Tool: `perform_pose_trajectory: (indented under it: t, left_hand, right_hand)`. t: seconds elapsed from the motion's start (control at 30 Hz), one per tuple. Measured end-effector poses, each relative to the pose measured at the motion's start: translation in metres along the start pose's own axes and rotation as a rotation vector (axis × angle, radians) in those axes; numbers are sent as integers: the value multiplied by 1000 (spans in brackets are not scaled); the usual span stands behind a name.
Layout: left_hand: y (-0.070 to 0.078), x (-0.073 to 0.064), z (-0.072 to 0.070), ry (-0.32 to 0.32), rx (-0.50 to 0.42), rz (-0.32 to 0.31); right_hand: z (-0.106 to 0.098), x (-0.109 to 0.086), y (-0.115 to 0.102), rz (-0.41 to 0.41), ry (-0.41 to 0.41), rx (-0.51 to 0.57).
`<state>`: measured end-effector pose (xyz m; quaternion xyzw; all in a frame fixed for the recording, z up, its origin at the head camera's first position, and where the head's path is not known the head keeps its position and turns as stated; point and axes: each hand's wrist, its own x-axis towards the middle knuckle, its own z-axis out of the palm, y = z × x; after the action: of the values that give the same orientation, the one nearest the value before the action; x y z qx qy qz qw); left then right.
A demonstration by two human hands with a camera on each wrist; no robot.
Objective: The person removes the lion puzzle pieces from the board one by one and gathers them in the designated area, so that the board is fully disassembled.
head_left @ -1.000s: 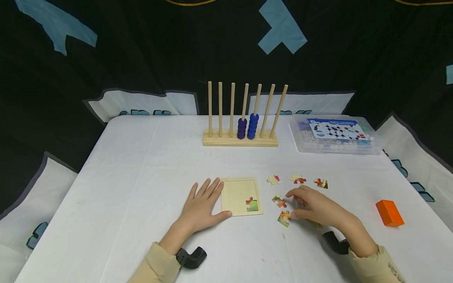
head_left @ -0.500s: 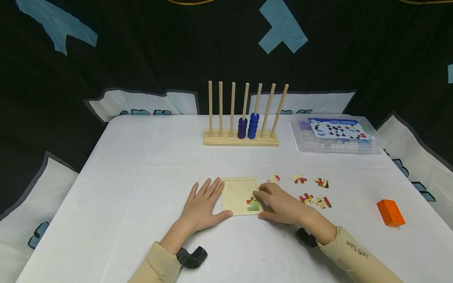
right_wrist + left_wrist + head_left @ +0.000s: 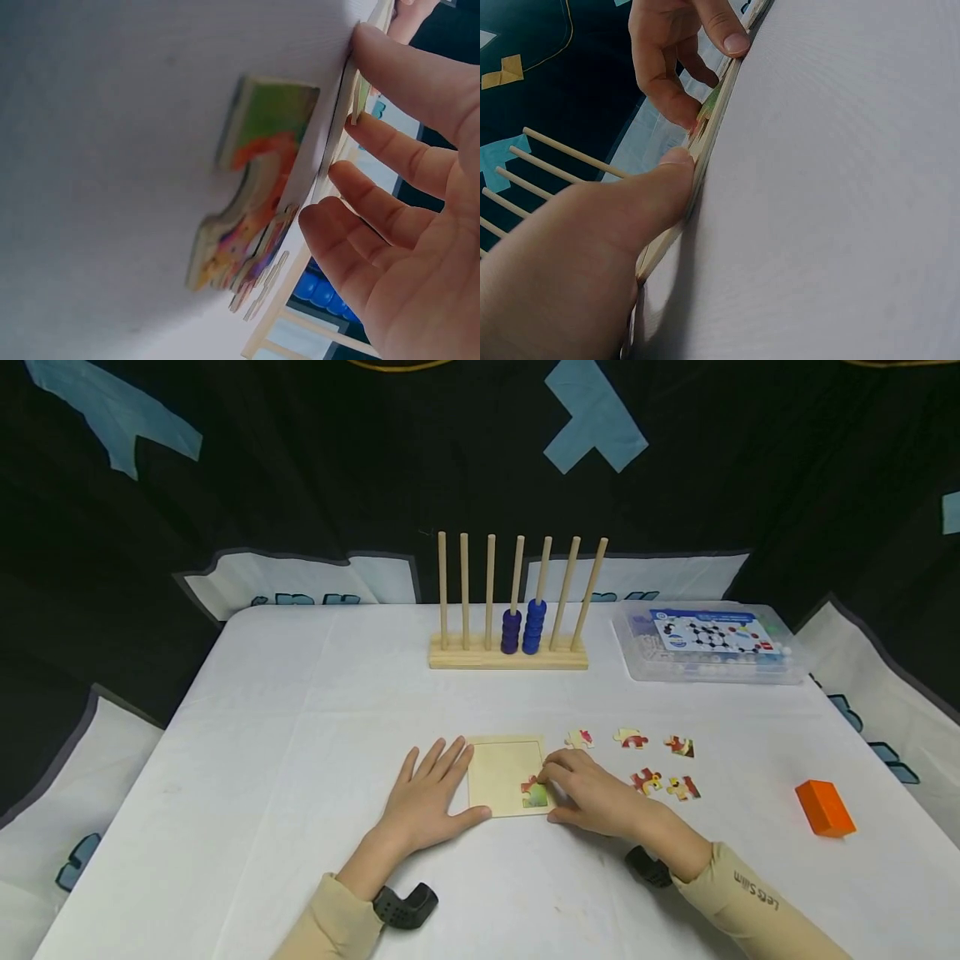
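Observation:
My left hand [image 3: 427,797] rests flat with spread fingers at the left side of the wooden puzzle board [image 3: 495,768], its thumb on the front edge. One green-and-red puzzle piece [image 3: 536,796] lies in the board's near right corner. My right hand [image 3: 600,793] reaches over that corner. In the right wrist view its index fingertip touches the puzzle piece [image 3: 361,97], while the thumb is at the board's edge; the other fingers are loosely bent. A green-and-orange loose piece [image 3: 274,112] lies beside the right hand, hidden beneath it in the head view.
Several loose puzzle pieces [image 3: 631,739] lie right of the board. An orange block [image 3: 825,808] stands farther right. At the back are a wooden peg rack [image 3: 510,663] with purple and blue beads and a clear plastic box [image 3: 708,647].
My right hand has moved left from the loose pieces to the board's near right corner, then stayed there over the last half second. The left hand has kept its place.

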<state>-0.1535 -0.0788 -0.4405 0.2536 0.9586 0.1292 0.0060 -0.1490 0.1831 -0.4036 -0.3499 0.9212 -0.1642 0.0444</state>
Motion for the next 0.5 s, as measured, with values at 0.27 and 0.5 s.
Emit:
perform_pose_trajectory:
  t: [0.27,0.5]
  left_hand:
    - [1,1,0,-6,-5,3]
    - [1,0,0,-4,-3,-3]
  right_hand:
    - [-3,-2,1,55,-10,47]
    - [-4,1,5,40,15,62]
